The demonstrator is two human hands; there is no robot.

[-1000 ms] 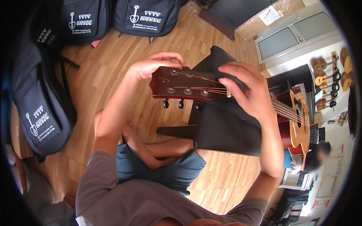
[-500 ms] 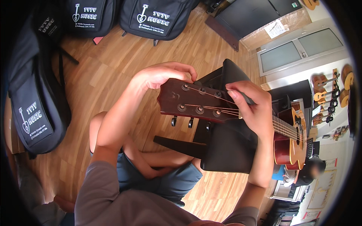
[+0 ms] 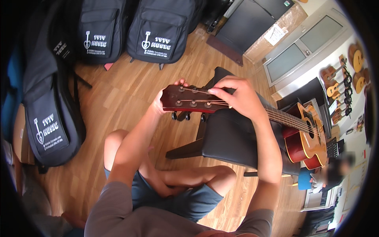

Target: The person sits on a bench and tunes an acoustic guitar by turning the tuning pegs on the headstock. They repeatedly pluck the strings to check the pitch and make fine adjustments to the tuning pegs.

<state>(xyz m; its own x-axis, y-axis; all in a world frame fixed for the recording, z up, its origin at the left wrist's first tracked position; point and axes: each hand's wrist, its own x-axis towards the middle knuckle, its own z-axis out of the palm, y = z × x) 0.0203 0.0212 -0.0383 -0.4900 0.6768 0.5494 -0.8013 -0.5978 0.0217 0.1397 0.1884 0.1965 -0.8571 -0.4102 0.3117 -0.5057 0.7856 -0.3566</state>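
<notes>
headstock between left hand, right hand

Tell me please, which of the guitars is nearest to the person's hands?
The red-sided guitar, its neck over the black chair: left hand and right hand are at its headstock. The other guitars hang on the wall.

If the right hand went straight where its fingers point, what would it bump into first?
Probably the upper tuning posts on the guitar headstock, though the right hand might pass above them; depth is unclear.
</notes>
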